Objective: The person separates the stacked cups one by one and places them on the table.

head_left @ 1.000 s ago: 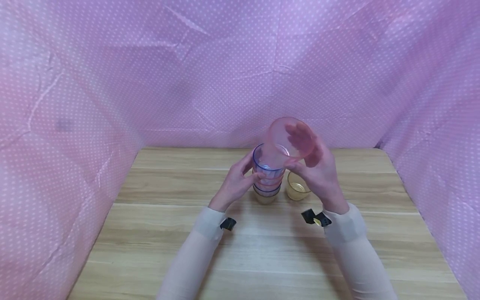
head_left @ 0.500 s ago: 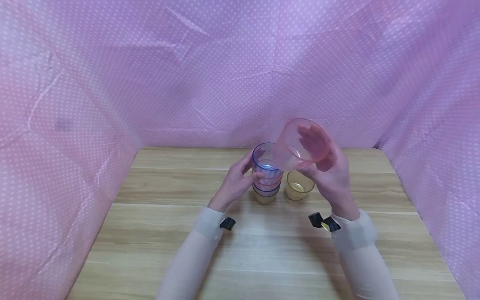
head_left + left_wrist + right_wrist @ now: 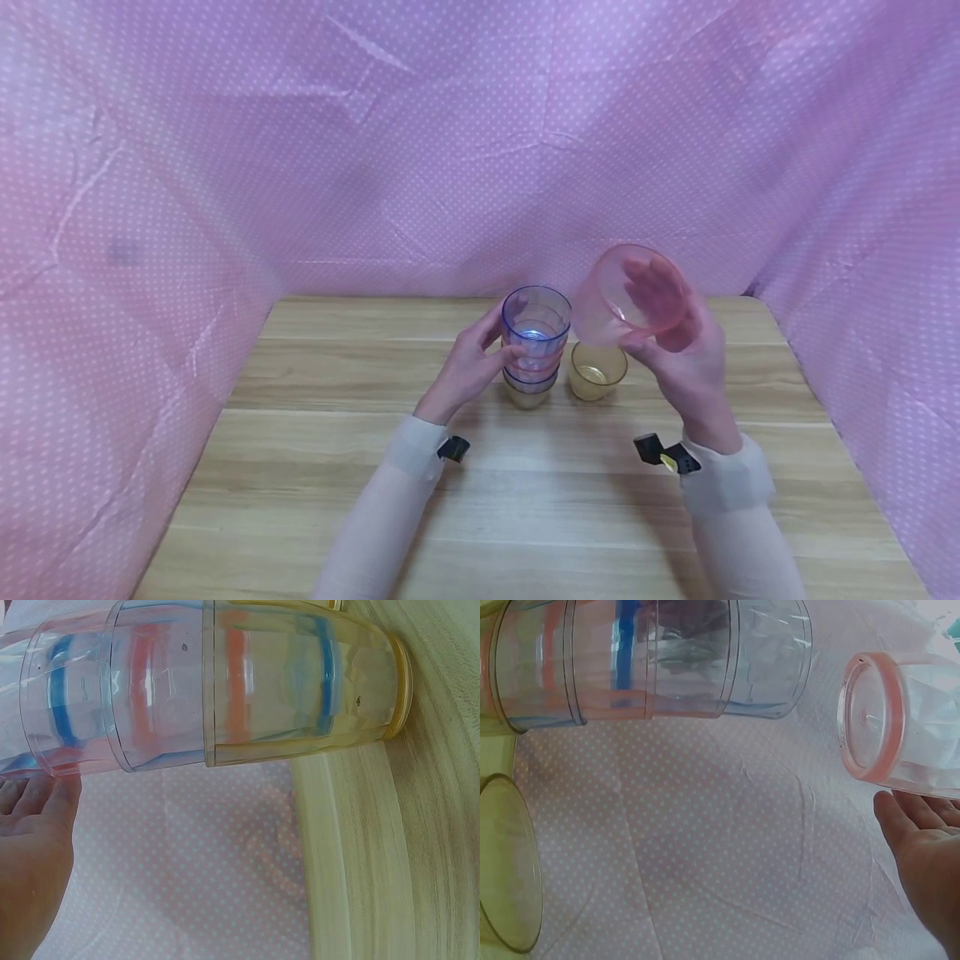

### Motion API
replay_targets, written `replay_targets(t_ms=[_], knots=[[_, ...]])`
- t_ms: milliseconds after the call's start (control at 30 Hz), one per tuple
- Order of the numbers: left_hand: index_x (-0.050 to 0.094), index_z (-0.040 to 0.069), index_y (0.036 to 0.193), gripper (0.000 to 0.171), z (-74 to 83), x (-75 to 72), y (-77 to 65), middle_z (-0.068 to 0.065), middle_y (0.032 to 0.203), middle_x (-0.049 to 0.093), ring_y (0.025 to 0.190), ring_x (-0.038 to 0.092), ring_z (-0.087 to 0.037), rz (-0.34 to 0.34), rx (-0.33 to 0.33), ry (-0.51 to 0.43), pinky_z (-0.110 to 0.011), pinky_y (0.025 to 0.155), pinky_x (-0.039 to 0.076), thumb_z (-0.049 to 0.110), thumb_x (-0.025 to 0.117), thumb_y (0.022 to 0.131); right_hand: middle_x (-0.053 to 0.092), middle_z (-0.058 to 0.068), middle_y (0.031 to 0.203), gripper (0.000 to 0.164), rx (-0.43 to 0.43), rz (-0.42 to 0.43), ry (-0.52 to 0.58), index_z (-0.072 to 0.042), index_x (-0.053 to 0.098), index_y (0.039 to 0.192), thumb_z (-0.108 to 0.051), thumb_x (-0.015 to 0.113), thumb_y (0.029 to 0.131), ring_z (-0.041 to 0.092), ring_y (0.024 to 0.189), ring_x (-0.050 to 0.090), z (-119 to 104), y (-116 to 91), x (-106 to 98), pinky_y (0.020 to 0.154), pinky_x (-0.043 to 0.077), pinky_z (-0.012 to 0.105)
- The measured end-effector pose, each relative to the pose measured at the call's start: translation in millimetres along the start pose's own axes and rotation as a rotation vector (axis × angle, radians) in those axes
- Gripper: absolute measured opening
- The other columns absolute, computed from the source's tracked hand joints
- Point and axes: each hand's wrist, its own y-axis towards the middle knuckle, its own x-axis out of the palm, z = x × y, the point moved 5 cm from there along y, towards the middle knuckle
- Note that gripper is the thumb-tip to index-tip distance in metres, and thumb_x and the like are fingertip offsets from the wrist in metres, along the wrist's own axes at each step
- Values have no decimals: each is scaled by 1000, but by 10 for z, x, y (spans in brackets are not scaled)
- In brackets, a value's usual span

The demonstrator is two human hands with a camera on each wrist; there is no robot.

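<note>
Only R-wrist vw shows underside (pink cup).

Left forearm is slanting up and right from the bottom of the head view; right forearm is slanting up and left; left wrist and right wrist are running roughly in line with them; left hand is gripping, left thumb lying across the near side, fingers wrapping behind; right hand is gripping, right thumb bracing low, fingers reaching opposite; hands are sitting apart.
</note>
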Motion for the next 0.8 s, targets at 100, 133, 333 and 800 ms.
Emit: replay_targets(t_ms=[100, 133, 333, 800], knots=[[42, 5, 158, 90, 2, 2, 2, -11, 157, 49, 146, 44, -24, -2, 7, -4, -34, 123, 35, 57, 66, 88, 56, 30, 143, 84, -5, 13, -1, 14, 46, 144, -2, 91, 75, 37, 135, 53, -13, -17, -45, 120, 40, 42], [42, 5, 158, 90, 1, 3, 3, -11, 157, 49, 146, 44, -24, -3, 10, -7, -34, 123, 35, 57, 66, 88, 56, 30, 143, 84, -9, 15, 3, 15, 46, 144, -1, 91, 75, 37, 135, 53, -17, -23, -59, 120, 40, 43], [41, 6, 158, 89, 5, 0, -6, -11, 157, 49, 145, 46, -26, -4, 7, -14, -35, 123, 35, 55, 66, 89, 56, 30, 142, 84, -34, 21, 35, 16, 45, 144, 2, 90, 74, 36, 135, 53, -27, -52, -136, 120, 40, 43], [39, 6, 159, 93, 8, -1, -8, -11, 157, 49, 145, 46, -26, -4, -13, -25, -33, 123, 34, 60, 65, 87, 53, 31, 144, 82, -21, 52, 42, 16, 43, 145, 12, 86, 75, 37, 138, 51, -26, -146, -309, 120, 40, 43]])
